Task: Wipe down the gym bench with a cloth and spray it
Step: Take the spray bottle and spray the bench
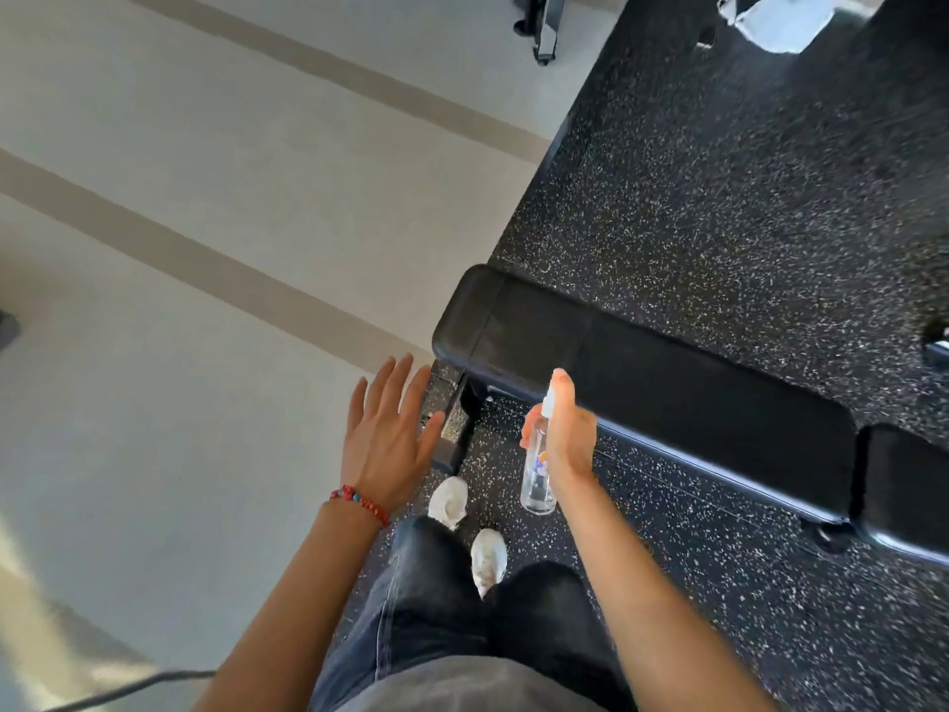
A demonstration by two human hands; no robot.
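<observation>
Right hand (562, 439): grips spray bottle (537, 467) upright, just beside black bench (667, 398). Left hand (385, 434): fingers spread, holding nothing, above floor (179, 300).

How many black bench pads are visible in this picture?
2. The long bench pad runs across the middle, just beyond the spray bottle that the right hand holds. A second pad sits at the right edge, partly cut off; more may lie outside the picture.

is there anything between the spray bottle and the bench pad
Nothing visible. The right hand holds the spray bottle upright at the near edge of the black bench pad, with only open air between them.
</observation>
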